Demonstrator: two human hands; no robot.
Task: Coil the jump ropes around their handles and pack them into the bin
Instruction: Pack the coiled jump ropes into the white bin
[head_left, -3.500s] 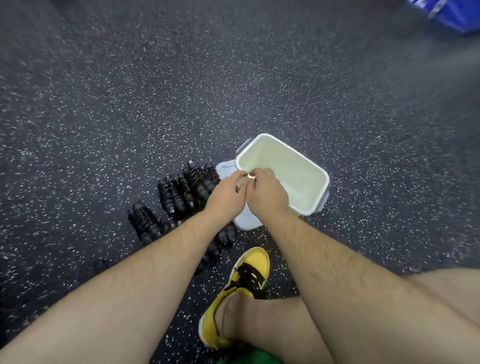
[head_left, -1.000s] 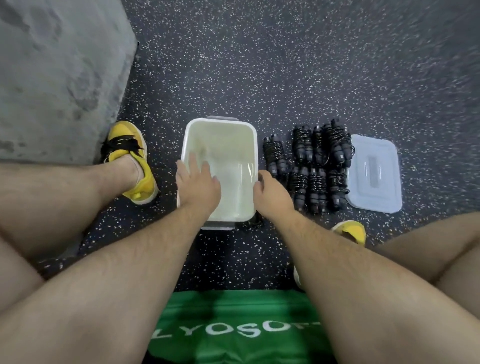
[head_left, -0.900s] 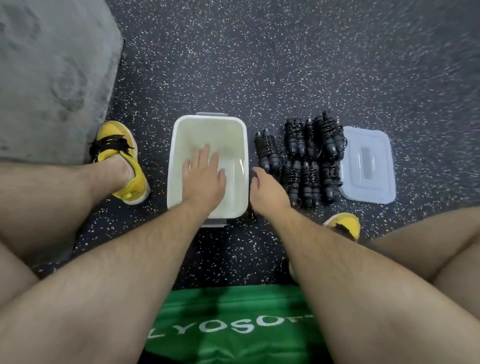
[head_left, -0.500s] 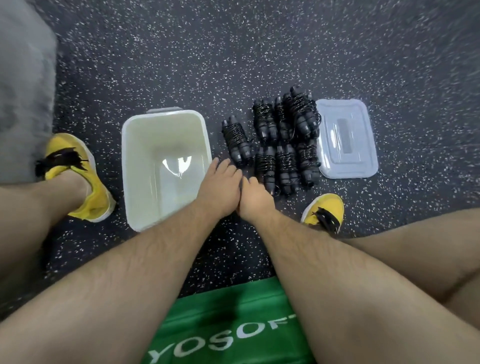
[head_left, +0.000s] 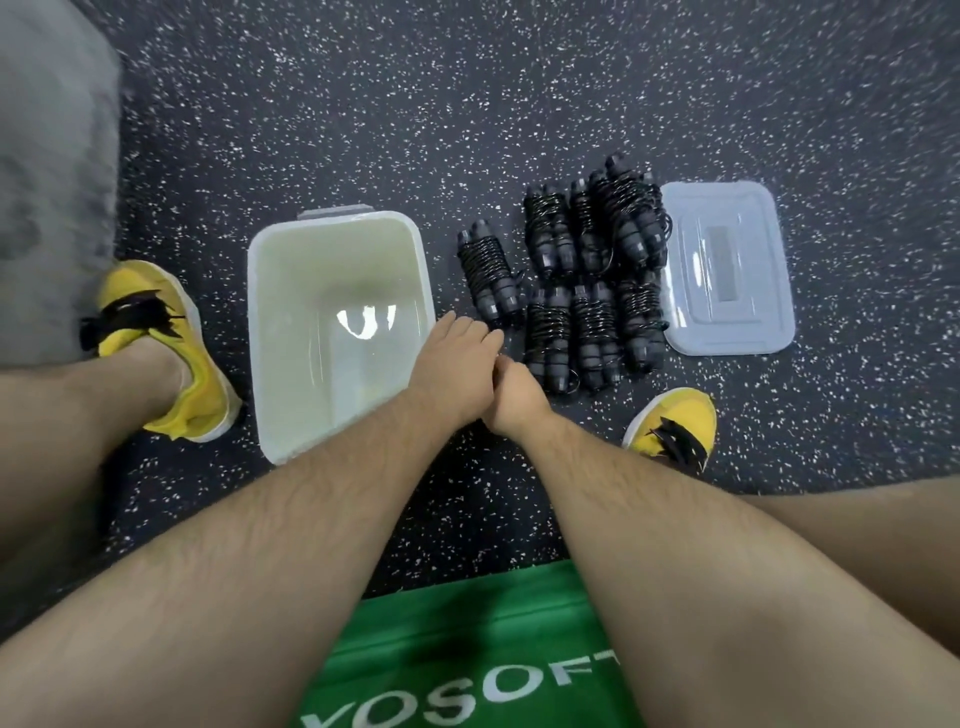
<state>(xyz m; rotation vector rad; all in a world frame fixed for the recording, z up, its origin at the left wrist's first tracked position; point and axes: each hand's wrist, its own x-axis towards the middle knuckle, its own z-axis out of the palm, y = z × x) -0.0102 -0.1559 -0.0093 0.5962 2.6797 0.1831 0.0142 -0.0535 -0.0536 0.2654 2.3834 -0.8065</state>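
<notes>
The open bin (head_left: 311, 374) shows its bare bottom, coiled jump ropes (head_left: 592, 325) lie between it and its lid (head_left: 727, 270), the left hand (head_left: 454, 364) is loosely straight-fingered, and I cannot tell the right hand's (head_left: 517, 397) grasp.

Floor (head_left: 467, 104) looks like matt speckled rubber; bin (head_left: 291, 322) & lid (head_left: 727, 332) are smooth, semi-clear plastic w/ glossy glare inside the bin; jump ropes (head_left: 592, 332) are black plastic w/ slight sheen; shoes (head_left: 176, 374) yellow cloth.
</notes>
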